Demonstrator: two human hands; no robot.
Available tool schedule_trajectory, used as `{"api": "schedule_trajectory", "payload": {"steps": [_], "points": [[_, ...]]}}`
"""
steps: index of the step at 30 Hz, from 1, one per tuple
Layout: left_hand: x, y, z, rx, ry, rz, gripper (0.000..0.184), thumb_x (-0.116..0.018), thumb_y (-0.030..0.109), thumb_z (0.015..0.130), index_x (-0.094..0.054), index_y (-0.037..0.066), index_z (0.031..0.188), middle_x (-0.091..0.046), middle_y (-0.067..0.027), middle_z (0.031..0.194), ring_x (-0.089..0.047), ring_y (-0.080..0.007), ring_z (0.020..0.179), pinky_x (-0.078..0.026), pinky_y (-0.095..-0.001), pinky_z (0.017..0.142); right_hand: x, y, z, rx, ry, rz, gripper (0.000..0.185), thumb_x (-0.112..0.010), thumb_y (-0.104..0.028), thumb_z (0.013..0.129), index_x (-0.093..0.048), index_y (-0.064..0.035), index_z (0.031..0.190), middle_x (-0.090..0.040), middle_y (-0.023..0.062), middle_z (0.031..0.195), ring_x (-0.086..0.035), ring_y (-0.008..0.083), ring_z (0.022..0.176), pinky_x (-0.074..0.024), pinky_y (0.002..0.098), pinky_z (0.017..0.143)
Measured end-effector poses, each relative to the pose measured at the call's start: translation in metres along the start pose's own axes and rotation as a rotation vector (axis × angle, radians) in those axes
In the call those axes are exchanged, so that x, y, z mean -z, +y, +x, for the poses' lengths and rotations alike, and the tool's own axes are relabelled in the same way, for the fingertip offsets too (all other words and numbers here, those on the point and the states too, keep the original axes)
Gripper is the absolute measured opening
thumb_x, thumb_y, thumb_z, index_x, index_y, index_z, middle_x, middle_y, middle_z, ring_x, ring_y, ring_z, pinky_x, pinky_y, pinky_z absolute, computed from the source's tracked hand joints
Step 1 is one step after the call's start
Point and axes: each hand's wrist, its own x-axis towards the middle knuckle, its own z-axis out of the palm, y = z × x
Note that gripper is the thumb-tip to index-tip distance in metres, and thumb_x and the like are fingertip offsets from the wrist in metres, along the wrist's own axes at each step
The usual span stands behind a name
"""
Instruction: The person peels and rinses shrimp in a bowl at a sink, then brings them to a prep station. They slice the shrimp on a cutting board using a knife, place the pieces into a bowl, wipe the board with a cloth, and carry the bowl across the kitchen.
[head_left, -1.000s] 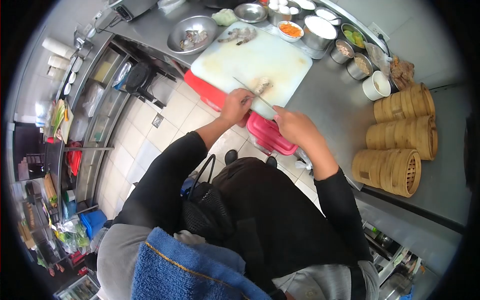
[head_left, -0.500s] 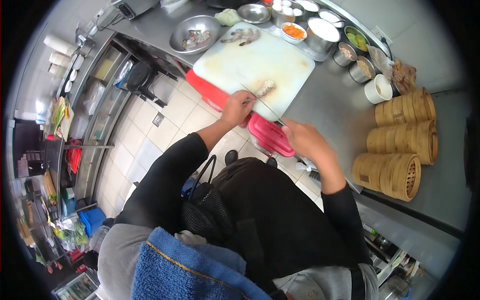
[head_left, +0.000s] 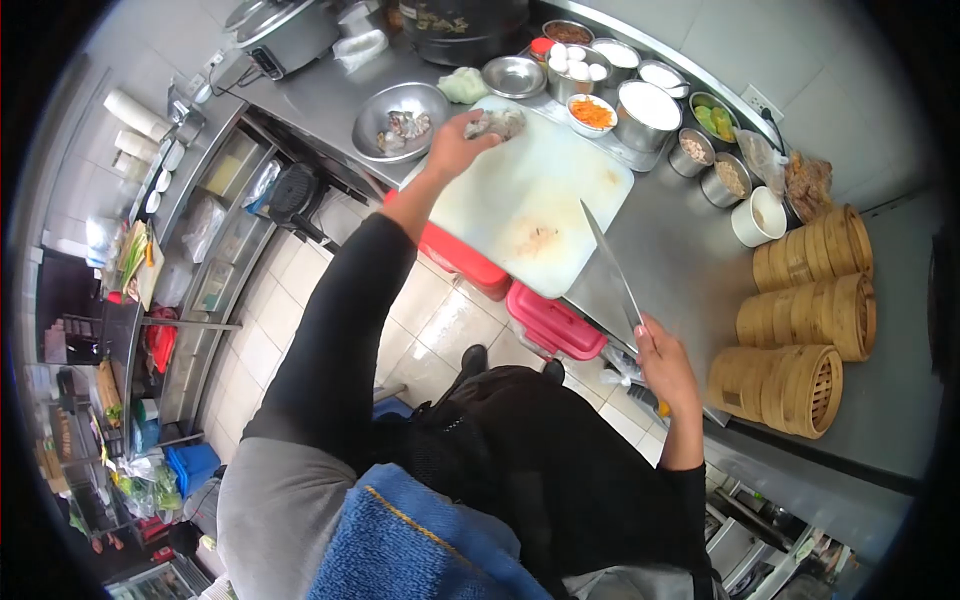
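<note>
My left hand (head_left: 455,150) reaches over the far left end of the white cutting board (head_left: 500,195). Its thumb and fingers are apart, at the near edge of a small pile of what looks like raw shrimp (head_left: 499,124); some fingertips are hard to make out. In my right hand (head_left: 664,365) is the handle of a knife (head_left: 612,262), raised off the board's right side with its blade pointing up and left. Brownish wet residue (head_left: 540,238) marks the board's near part. More shrimp (head_left: 405,128) lie in a steel bowl (head_left: 372,110) left of the board.
Red and pink containers (head_left: 560,325) sit below the board's near edge. Behind it stand a bowl of shredded orange food (head_left: 592,115), a pot of white contents (head_left: 648,106) and an empty steel bowl (head_left: 513,76). Bamboo steamers (head_left: 780,385) line the right counter.
My left hand has moved from the board's near edge to the far shrimp pile. The knife has swung right, off the board. The chopped bits by the blade are gone. The view has shifted.
</note>
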Motion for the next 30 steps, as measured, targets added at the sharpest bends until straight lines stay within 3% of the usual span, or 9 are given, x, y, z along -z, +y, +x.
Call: {"api": "schedule_trajectory", "payload": {"steps": [3,6,12,14,18,22,24,28,30], "points": [[0.004,-0.055,0.028,-0.020,0.020,0.355,0.032,-0.076,0.019,0.082,-0.074,0.006,0.111,-0.072,-0.0185,0.112,-0.069,-0.0343,0.103,-0.054,-0.0401,0.092,-0.011,0.011,-0.007,-0.046,-0.040,0.051,0.041,-0.048,-0.033,0.104,-0.058,-0.0107,0.138,-0.063,0.0206,0.083,-0.067,0.0309,0.081,-0.0507,0.0392,0.080],[0.010,-0.074,0.028,0.140,0.061,0.355,0.023,-0.072,0.016,0.082,-0.076,0.008,0.104,-0.073,-0.0173,0.103,-0.070,-0.0330,0.096,-0.054,-0.0413,0.087,-0.018,0.021,-0.012,-0.081,-0.068,0.061,0.041,-0.049,-0.033,0.105,-0.058,-0.0110,0.138,-0.062,0.0181,0.077,-0.066,0.0293,0.074,-0.0512,0.0393,0.076],[0.079,-0.076,0.029,0.056,0.357,0.394,0.015,-0.068,0.013,0.085,-0.079,0.009,0.096,-0.076,-0.0116,0.091,-0.073,-0.0251,0.083,-0.056,-0.0353,0.076,-0.019,0.024,-0.012,-0.188,-0.125,0.111,0.041,-0.048,-0.031,0.105,-0.057,-0.0096,0.139,-0.059,0.0140,0.066,-0.063,0.0262,0.060,-0.0505,0.0393,0.063],[0.107,-0.097,0.044,0.219,0.090,0.719,0.017,-0.067,0.016,0.085,-0.079,0.014,0.096,-0.076,-0.0092,0.093,-0.073,-0.0284,0.085,-0.056,-0.0380,0.078,-0.021,0.035,-0.005,-0.184,-0.120,0.111,0.040,-0.048,-0.030,0.105,-0.058,-0.0091,0.138,-0.058,0.0108,0.064,-0.061,0.0214,0.056,-0.0502,0.0370,0.058],[0.113,-0.121,0.070,0.171,-0.287,0.688,0.022,-0.063,0.026,0.087,-0.079,0.016,0.098,-0.074,-0.0122,0.108,-0.070,-0.0334,0.102,-0.054,-0.0451,0.088,-0.019,0.007,0.000,-0.176,-0.078,0.033,0.038,-0.047,-0.029,0.106,-0.060,-0.0051,0.132,-0.057,0.0073,0.064,-0.061,0.0173,0.054,-0.0504,0.0343,0.054],[0.080,-0.139,0.094,0.228,-0.387,0.895,0.033,-0.056,0.030,0.092,-0.076,0.011,0.110,-0.073,-0.0175,0.111,-0.069,-0.0363,0.107,-0.054,-0.0477,0.092,-0.047,-0.012,0.003,-0.247,-0.042,0.174,0.035,-0.047,-0.031,0.105,-0.061,-0.0026,0.121,-0.059,0.0093,0.071,-0.062,0.0172,0.055,-0.0511,0.0322,0.052],[0.077,-0.152,0.095,0.097,-0.354,0.917,0.036,-0.052,0.030,0.093,-0.072,0.000,0.096,-0.071,-0.0275,0.099,-0.070,-0.0412,0.097,-0.055,-0.0508,0.085,-0.069,-0.007,0.001,-0.271,0.002,0.243,0.036,-0.046,-0.033,0.105,-0.061,-0.0024,0.118,-0.059,0.0100,0.076,-0.062,0.0164,0.055,-0.0513,0.0314,0.051],[0.076,-0.152,0.114,0.135,-0.567,0.996,0.053,-0.063,0.035,0.087,-0.054,0.002,0.127,-0.067,-0.0260,0.121,-0.067,-0.0408,0.112,-0.054,-0.0500,0.094,-0.096,-0.024,0.000,-0.345,0.088,0.397,0.034,-0.047,-0.033,0.105,-0.061,-0.0025,0.112,-0.060,0.0082,0.080,-0.062,0.0156,0.056,-0.0509,0.0305,0.051],[0.081,-0.151,0.114,0.131,-0.446,0.995,0.047,-0.067,0.037,0.083,-0.061,0.004,0.117,-0.072,-0.0203,0.110,-0.068,-0.0394,0.109,-0.054,-0.0478,0.093,-0.110,-0.018,-0.003,-0.396,0.137,0.465,0.033,-0.047,-0.033,0.105,-0.060,-0.0031,0.112,-0.060,0.0070,0.081,-0.060,0.0137,0.059,-0.0502,0.0281,0.053]]}}
